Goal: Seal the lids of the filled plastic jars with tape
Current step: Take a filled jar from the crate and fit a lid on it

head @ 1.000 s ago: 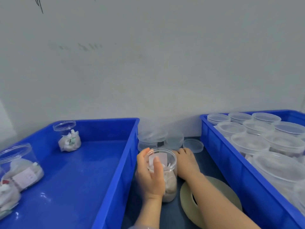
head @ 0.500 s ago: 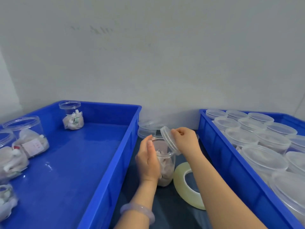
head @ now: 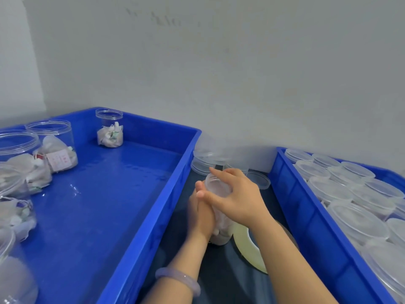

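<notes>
Plastic jar (head: 221,231): clear, upright, pale pouches inside; base on the dark table (head: 219,273) in the strip between two blue bins.
Lid (head: 218,184): translucent, on the jar's mouth; whether fully seated, cannot tell.
Left hand (head: 202,216): wrapped round the jar's body, gripping it; bracelet (head: 179,279) on the wrist.
Right hand (head: 238,198): over the top, fingers curled round the lid.
Tape roll (head: 245,244): one, pale, flat on the table, just right of the jar, partly under the right forearm.
Left bin (head: 157,205): at least five filled jars without lids (head: 109,128), at the far and left sides; wide bare floor.
Right bin (head: 306,216): at least ten lidded jars (head: 326,185), packed touching.
Spare lids (head: 203,164): stacked behind the jar, against the wall; exact count unclear.
Room: strip is narrow, bin walls close on both sides.
</notes>
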A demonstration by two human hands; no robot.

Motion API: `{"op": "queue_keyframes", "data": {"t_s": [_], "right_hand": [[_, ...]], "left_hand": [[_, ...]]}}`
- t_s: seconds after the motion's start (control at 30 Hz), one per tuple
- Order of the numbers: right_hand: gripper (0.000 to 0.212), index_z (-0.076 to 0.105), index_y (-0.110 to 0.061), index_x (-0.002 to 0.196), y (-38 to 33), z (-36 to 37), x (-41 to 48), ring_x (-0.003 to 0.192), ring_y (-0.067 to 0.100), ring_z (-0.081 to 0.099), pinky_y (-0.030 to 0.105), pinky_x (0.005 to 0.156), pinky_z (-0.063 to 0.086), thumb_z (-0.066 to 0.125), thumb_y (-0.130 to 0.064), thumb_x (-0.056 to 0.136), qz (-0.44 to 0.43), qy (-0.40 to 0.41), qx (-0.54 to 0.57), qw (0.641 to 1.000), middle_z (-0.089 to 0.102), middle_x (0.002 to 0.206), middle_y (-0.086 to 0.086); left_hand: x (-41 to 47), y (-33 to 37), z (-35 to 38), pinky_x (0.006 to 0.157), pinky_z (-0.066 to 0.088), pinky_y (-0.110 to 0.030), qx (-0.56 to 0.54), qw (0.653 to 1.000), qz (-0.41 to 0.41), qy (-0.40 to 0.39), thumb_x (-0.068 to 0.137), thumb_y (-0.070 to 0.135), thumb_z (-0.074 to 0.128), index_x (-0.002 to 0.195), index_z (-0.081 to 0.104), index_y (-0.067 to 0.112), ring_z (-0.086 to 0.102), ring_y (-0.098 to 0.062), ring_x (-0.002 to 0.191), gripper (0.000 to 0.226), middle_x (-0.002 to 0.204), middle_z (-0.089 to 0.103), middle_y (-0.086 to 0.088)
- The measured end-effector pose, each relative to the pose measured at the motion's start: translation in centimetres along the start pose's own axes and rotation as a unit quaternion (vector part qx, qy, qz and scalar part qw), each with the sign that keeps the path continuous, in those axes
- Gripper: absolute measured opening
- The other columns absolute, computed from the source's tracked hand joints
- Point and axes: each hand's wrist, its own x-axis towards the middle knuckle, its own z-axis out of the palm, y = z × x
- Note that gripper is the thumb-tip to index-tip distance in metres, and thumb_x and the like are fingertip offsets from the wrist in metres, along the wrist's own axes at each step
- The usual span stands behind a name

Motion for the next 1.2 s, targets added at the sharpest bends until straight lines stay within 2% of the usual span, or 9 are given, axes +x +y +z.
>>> {"op": "queue_keyframes", "data": {"t_s": [0.17, 0.4, 0.53, 0.63, 0.7, 0.77, 0.83, 1.03, 1.2], "right_hand": [[0.063, 0.058, -0.046, 0.122, 0.8, -1.4, 0.8, 0.120, -0.001, 0.046, 0.021, 0.092, 0.034, 0.063, -0.065, 0.063, 0.034, -0.043, 0.162, 0.985, 0.053, 0.124, -0.022], [0.051, 0.056, -0.045, 0.125, -0.3, -0.8, 1.1, 0.112, 0.001, 0.044, 0.025, 0.088, 0.035, 0.064, -0.058, 0.076, -0.049, -0.095, -0.043, 0.993, 0.047, 0.121, -0.018], [0.052, 0.057, -0.046, 0.123, -0.5, -0.3, 0.2, 0.118, 0.007, 0.045, 0.026, 0.085, 0.035, 0.059, -0.064, 0.075, -0.003, -0.034, -0.052, 0.998, 0.050, 0.124, -0.014], [0.055, 0.059, -0.036, 0.117, -2.3, 2.0, -0.2, 0.111, 0.022, 0.048, 0.031, 0.073, 0.033, 0.050, -0.071, 0.075, 0.111, 0.069, -0.157, 0.979, 0.053, 0.115, -0.001], [0.065, 0.052, -0.026, 0.126, -3.4, 2.8, -0.4, 0.110, 0.030, 0.045, 0.037, 0.075, 0.036, 0.044, -0.071, 0.081, 0.140, 0.066, -0.213, 0.965, 0.050, 0.117, 0.009], [0.080, 0.032, -0.021, 0.145, -3.4, 2.0, -0.8, 0.120, 0.034, 0.036, 0.040, 0.091, 0.036, 0.038, -0.072, 0.083, 0.128, 0.011, -0.198, 0.972, 0.041, 0.132, 0.016], [0.088, 0.024, -0.019, 0.149, -3.0, 0.2, -1.7, 0.128, 0.034, 0.030, 0.039, 0.101, 0.032, 0.034, -0.073, 0.079, 0.139, -0.059, -0.111, 0.982, 0.032, 0.141, 0.016], [0.067, 0.051, -0.029, 0.113, -1.9, -2.5, -2.8, 0.111, 0.024, 0.041, 0.033, 0.078, 0.037, 0.069, -0.068, 0.061, 0.102, -0.036, -0.173, 0.979, 0.038, 0.098, -0.004], [0.089, 0.041, -0.040, 0.139, -1.1, -2.7, 0.2, 0.142, 0.008, 0.021, 0.031, 0.109, 0.029, 0.081, -0.050, 0.060, 0.043, -0.171, -0.003, 0.984, 0.030, 0.149, -0.016]], "left_hand": [[0.3, -0.6, -0.2, 0.082, 0.050, -0.019, -0.015, 0.999, 0.034, -0.021, 0.095, 0.050, 0.016, 0.108, 0.069, 0.025, 0.064, -0.002, 0.099, 0.060, 0.100, 0.072, 0.009], [0.3, -0.9, -0.5, 0.065, 0.052, -0.036, -0.038, 0.999, -0.027, -0.023, 0.088, 0.065, 0.015, 0.071, 0.066, 0.036, 0.067, -0.013, 0.073, 0.061, 0.070, 0.069, 0.002], [-0.4, -0.2, 0.1, 0.050, 0.042, -0.014, -0.044, 0.998, -0.015, 0.044, 0.103, 0.038, 0.023, 0.055, 0.063, 0.039, 0.054, -0.003, 0.052, 0.063, 0.050, 0.057, 0.017], [-1.0, -0.4, 0.3, 0.070, 0.042, -0.009, 0.007, 0.998, 0.005, 0.062, 0.101, 0.012, 0.042, 0.094, 0.069, 0.027, 0.050, -0.005, 0.083, 0.032, 0.092, 0.061, 0.014], [-0.9, -0.7, 0.3, 0.065, 0.042, -0.022, 0.038, 0.997, 0.017, 0.060, 0.098, 0.008, 0.048, 0.085, 0.057, 0.009, 0.048, 0.010, 0.066, 0.016, 0.078, 0.063, 0.018], [-0.9, -0.4, 0.1, 0.053, 0.037, -0.024, 0.036, 0.998, 0.013, 0.057, 0.098, 0.015, 0.050, 0.066, 0.043, 0.016, 0.045, 0.003, 0.047, 0.033, 0.050, 0.055, 0.013], [-1.0, 0.1, 0.3, 0.063, 0.041, -0.028, 0.050, 0.998, -0.001, 0.049, 0.098, 0.018, 0.047, 0.074, 0.051, 0.015, 0.054, -0.006, 0.062, 0.025, 0.067, 0.064, 0.012], [-0.6, -0.1, -0.2, 0.053, 0.043, -0.023, -0.002, 0.999, 0.013, 0.040, 0.104, 0.032, 0.025, 0.061, 0.057, 0.014, 0.054, -0.007, 0.051, 0.057, 0.055, 0.058, 0.002], [-0.6, 0.0, -0.7, 0.046, 0.038, -0.016, -0.006, 0.999, 0.014, 0.030, 0.104, 0.024, 0.027, 0.056, 0.045, 0.013, 0.047, -0.001, 0.044, 0.053, 0.044, 0.052, 0.008]]}}
